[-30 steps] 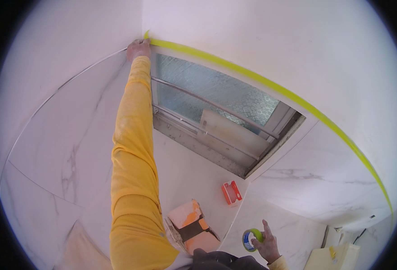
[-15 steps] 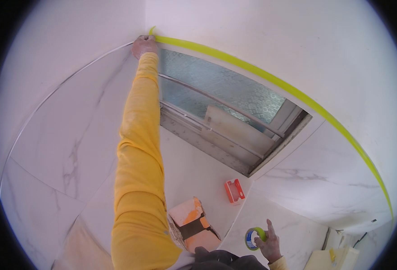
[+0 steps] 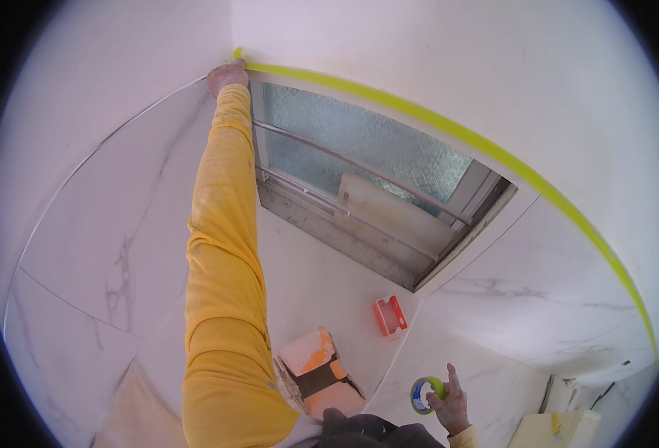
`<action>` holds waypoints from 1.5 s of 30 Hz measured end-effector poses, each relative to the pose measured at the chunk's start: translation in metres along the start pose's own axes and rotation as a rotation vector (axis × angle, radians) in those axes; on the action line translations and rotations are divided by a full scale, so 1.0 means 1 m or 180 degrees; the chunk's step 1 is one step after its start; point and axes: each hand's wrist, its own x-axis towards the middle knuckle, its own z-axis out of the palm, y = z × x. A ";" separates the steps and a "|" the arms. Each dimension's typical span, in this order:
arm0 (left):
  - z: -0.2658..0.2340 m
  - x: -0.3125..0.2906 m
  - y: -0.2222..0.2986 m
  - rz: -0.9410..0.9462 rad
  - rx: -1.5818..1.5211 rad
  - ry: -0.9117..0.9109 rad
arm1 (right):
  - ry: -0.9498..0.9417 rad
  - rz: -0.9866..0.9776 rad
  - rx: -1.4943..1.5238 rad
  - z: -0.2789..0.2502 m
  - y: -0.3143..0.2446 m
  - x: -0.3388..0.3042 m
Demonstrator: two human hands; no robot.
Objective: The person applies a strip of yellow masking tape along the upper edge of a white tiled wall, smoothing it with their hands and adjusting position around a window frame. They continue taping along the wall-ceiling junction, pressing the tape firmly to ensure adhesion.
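My left arm, in a yellow sleeve, stretches far up to the wall corner, where my left hand is bunched closed at the end of a yellow-green masking tape strip. A short tape end sticks up above the fingers, whose tips are partly hidden. From there the strip runs right above the window and down along the top edge of the marbled tiles. Low on the right, my right hand holds a roll of green masking tape with a blue core label. Its index finger points up, away from the roll.
Below the tape is a window with metal bars and a board leaning inside its frame. A red-and-white box and a worn orange box lie beneath it. A cream container stands lower right. Marbled tiles cover the left wall.
My left hand has shifted slightly left into the corner, and the tape end above it shows shorter and flatter. The right hand with the roll is nearly unchanged.
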 end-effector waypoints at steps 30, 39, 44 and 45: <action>-0.045 -0.045 0.012 0.0317 0.0129 0.0353 | -0.0034 -0.0203 0.0085 0.003 0.001 0.005; -0.038 -0.031 0.017 0.0942 0.0836 -0.0569 | 0.0058 -0.0078 0.0022 0.002 0.013 -0.003; -0.057 0.058 -0.037 0.1000 0.0437 0.0487 | -0.0045 -0.0013 0.0326 0.002 0.013 0.003; -0.063 0.055 -0.036 0.0967 -0.0023 0.0722 | 0.0037 0.0060 0.0361 0.001 0.022 0.002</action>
